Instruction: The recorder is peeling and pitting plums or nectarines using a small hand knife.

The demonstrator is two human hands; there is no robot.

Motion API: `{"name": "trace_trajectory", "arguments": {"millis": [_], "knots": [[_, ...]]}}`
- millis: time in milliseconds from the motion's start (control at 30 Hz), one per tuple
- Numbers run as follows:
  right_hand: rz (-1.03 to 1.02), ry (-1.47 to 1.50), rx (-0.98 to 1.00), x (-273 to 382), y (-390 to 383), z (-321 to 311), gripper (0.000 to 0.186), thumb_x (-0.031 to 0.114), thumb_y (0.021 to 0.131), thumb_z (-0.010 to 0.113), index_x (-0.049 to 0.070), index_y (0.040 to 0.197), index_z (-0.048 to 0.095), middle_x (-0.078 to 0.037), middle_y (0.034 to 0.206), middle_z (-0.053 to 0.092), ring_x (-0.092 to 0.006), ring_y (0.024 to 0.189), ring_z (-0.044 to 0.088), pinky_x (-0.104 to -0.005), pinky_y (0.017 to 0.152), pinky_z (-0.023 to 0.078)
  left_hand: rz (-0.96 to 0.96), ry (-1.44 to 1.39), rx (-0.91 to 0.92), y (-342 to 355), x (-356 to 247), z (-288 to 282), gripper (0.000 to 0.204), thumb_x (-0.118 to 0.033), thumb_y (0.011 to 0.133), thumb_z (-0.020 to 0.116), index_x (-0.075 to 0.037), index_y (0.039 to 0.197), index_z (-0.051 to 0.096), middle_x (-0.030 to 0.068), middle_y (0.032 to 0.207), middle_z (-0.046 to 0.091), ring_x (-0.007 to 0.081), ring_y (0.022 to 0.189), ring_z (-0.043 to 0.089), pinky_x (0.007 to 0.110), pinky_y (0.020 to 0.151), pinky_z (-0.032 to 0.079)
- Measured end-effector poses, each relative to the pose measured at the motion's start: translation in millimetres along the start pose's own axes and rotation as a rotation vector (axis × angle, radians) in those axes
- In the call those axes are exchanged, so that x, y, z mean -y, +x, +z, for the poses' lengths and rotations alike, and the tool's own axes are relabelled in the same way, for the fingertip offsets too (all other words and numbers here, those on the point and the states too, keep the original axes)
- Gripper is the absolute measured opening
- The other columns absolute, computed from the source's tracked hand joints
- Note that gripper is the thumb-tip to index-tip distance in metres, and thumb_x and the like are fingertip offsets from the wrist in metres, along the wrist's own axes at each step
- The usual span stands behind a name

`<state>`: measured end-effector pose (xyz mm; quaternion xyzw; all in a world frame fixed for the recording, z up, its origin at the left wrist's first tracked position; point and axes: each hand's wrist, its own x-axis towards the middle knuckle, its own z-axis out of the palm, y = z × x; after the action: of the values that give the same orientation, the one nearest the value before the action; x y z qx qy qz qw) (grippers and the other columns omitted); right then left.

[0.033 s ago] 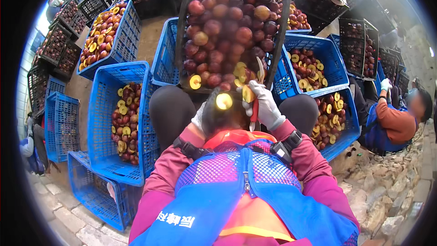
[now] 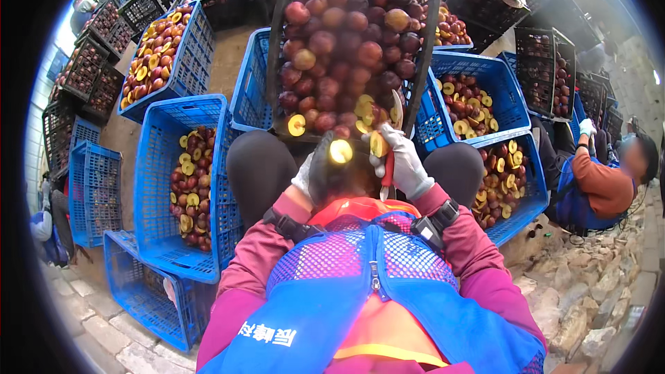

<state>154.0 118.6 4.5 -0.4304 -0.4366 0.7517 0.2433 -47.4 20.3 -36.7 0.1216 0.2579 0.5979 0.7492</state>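
My left hand (image 2: 315, 179), in a dark glove over a white one, is closed round a plum half (image 2: 340, 152) with its yellow cut face up. In my white-gloved right hand (image 2: 407, 164) are a red-handled knife (image 2: 388, 170), its curved blade pointing up and away, and another plum piece (image 2: 379, 144) at the fingertips. Both hands are close together between my knees, at the near edge of a black crate (image 2: 275, 62) heaped with whole dark-red plums (image 2: 336, 45). A few cut halves (image 2: 296, 125) lie at that crate's near end. The left fingers are partly hidden.
Blue crates of cut plums stand at my left (image 2: 149, 187) and right (image 2: 537, 197). A lower blue crate (image 2: 138, 284) sits at the near left. Stacked black crates (image 2: 533, 69) rise behind. A co-worker (image 2: 599, 180) sits at far right, beside rough stones (image 2: 575, 305).
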Motion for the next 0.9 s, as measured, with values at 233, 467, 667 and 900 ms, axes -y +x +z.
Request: {"name": "trace_trajectory", "arguments": {"millis": [233,467,667,900], "knots": [[-0.095,-0.013,-0.078,-6,-21,-35,0.046,0.045,0.115,0.057,0.003,0.123,0.073,-0.008,0.085,0.078,-0.0111,0.049,0.059,-0.0252,0.048,0.048,0.007,0.17,-0.313,44,1,41,0.042,-0.047,0.116,0.053,-0.009,0.123,0.069,0.0079,0.109,0.077,0.0208,0.093,0.075,0.043,0.081,0.064],[-0.226,-0.177,-0.219,15,-33,-36,0.037,0.037,0.112,0.069,0.002,0.123,0.075,-0.009,0.09,0.08,-0.0099,0.058,0.064,-0.0268,0.054,0.051,0.201,0.682,-0.393,92,-6,26,0.043,-0.052,0.113,0.061,-0.013,0.13,0.064,0.0063,0.108,0.07,0.0201,0.086,0.069,0.038,0.076,0.063],[-0.42,-0.426,-0.166,32,-35,-11,0.038,0.04,0.11,0.07,0.004,0.121,0.078,-0.008,0.095,0.081,-0.0121,0.06,0.066,-0.0299,0.056,0.052,0.156,0.433,-0.183,6,16,37,0.034,-0.034,0.111,0.066,-0.011,0.136,0.068,0.0067,0.116,0.075,0.0184,0.098,0.073,0.033,0.082,0.063],[-0.268,-0.185,-0.187,30,-39,-104,0.047,0.04,0.117,0.057,-0.003,0.126,0.073,-0.014,0.095,0.083,-0.0122,0.045,0.058,-0.0251,0.047,0.046,0.55,1.682,-1.037,-113,-153,-38,0.042,-0.035,0.098,0.08,-0.009,0.132,0.074,0.0106,0.12,0.075,0.0275,0.104,0.069,0.038,0.09,0.053]]}}
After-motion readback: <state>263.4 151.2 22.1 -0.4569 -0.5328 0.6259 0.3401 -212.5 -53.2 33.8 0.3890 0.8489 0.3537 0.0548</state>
